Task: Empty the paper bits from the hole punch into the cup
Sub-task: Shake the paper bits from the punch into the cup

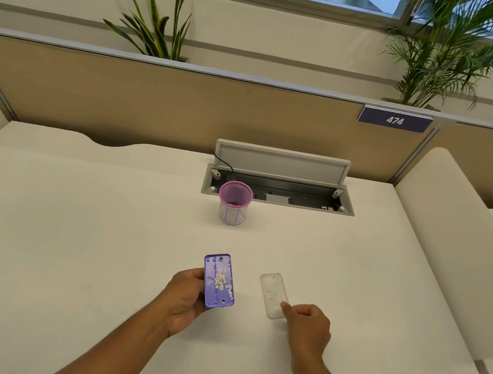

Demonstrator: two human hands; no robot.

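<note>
Daylight from the window is falling on a pale tabletop [65, 237] where the fingers [197, 274] of the left hand [185, 299] are curling around the near left edge of a purple hole punch [219, 280], holding it up off the surface with its underside turned to the camera. White paper bits [221, 279] are lying in a loose cluster on that exposed underside, a few trailing toward its lower right corner. To the right, the right hand [307, 328] is sitting loosely closed with its fingertips [286, 307] pinching the near end of a clear cover [273, 294], which is lying flat or nearly flat on the tabletop, well apart from the punch. Farther back, beyond both hands, a pink mesh cup [234, 202] wrapped in a white paper label is standing upright, just in front of an open cable tray [281, 189] with its grey lid raised. Behind that, a tan partition [155, 98] is carrying a dark plate [394, 119] reading 474, and two potted plants [156, 19] are rising above it against the window.
</note>
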